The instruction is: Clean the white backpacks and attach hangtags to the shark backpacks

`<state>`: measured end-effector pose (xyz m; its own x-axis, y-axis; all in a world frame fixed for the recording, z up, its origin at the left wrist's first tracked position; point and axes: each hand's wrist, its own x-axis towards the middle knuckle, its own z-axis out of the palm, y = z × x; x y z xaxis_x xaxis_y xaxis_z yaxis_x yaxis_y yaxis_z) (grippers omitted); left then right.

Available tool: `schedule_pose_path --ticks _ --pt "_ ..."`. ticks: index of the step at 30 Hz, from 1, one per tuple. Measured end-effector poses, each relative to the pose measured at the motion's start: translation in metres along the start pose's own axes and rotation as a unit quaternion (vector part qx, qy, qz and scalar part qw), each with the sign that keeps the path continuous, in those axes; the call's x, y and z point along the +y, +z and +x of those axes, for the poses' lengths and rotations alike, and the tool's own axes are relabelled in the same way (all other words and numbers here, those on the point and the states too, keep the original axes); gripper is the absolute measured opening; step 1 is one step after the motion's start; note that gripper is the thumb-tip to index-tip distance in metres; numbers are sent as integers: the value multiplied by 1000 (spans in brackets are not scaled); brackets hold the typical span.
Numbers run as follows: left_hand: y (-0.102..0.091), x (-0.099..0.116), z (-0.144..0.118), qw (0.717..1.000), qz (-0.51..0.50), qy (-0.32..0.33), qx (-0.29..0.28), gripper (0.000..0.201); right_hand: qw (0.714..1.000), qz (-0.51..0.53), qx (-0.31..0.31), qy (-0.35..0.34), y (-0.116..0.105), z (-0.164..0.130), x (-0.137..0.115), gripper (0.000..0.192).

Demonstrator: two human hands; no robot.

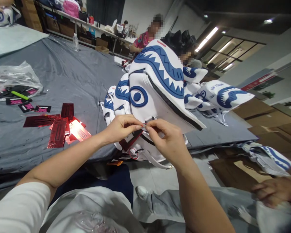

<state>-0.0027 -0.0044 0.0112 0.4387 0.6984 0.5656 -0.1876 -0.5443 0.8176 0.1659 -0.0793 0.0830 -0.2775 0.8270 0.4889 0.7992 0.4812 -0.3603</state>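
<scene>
In front of me on the table stands a white backpack [157,94] with blue shark-teeth trim and a blue eye on its side. My left hand [121,128] and my right hand [168,137] meet at the backpack's lower side, thumbs and forefingers pinched close together. Between the fingertips shows a bit of thin red tag string [144,125], which both hands grip. A dark red hang tag [131,139] hangs just below my left fingers, partly covered by them. Whether the string is looped through the backpack is too small to tell.
Glossy red tags [57,133] lie spread on the grey-covered table [77,74], near a clear plastic bag [16,79] and a green pen-like tool [20,95]. More shark backpacks [229,95] stand behind. A co-worker's hand [274,191] is at lower right; another person [145,38] is across the table.
</scene>
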Motion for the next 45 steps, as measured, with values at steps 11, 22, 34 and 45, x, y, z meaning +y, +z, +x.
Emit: schedule_pose_path --ticks 11,22,34,45 --pt "-3 3 1 997 62 31 -21 13 999 -35 -12 -26 -1 0 1 12" --pt "-3 7 1 988 142 36 -49 15 996 -56 -19 -69 2 -2 5 11" --pt "-14 19 16 965 200 -32 -168 15 993 -71 -29 -90 6 -3 7 12" --pt "-7 28 7 940 318 -3 -125 6 992 -83 -40 -83 10 -7 7 13"
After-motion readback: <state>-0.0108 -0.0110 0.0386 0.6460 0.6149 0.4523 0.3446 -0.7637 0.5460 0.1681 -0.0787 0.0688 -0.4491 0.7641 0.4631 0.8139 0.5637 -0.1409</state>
